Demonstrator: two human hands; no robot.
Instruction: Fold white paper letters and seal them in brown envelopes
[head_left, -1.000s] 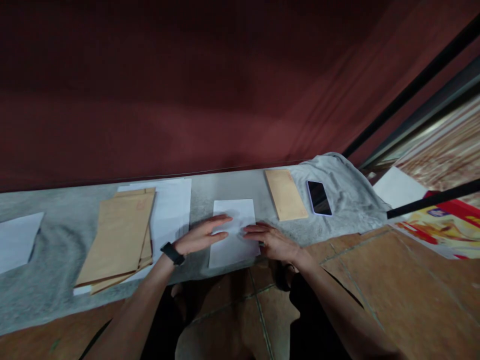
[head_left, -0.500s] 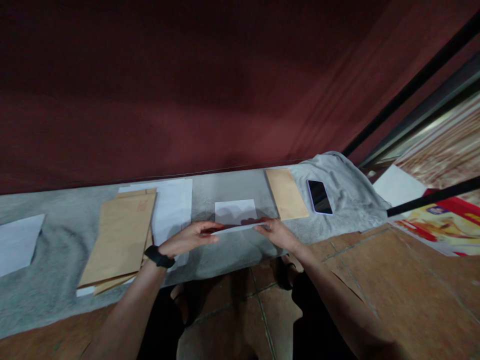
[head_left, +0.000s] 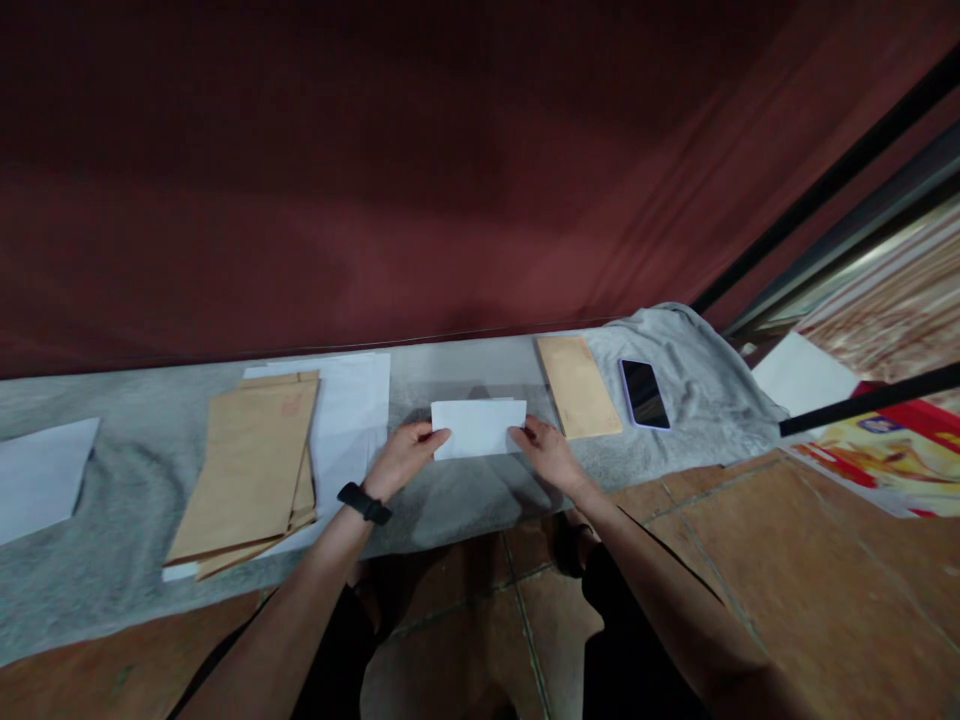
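Note:
A small white rectangle of folded paper (head_left: 478,430) is held upright by its two short ends, its broad face toward me. My left hand (head_left: 411,452), with a dark band on the wrist, pinches the left end, thumb in front. At the right end my right hand (head_left: 546,450) pinches it the same way, fingers behind the paper. A thin white edge peeks out behind its top. Just right of my right hand lies a brown envelope (head_left: 579,388) on the grey cloth (head_left: 457,510).
Left of my hands, several brown envelopes (head_left: 247,465) lie over white sheets (head_left: 352,400). Another white sheet (head_left: 45,480) is at the far left. A phone (head_left: 645,394) rests on the cloth at right. Black bars (head_left: 870,400) and a red-yellow package (head_left: 900,445) are beyond, and a dark red wall (head_left: 450,250) stands behind.
The folded paper has turned from nearly edge-on to face me. Both hands have closed on its ends, the left moving right and slightly up. The white piece seen behind it is now mostly covered.

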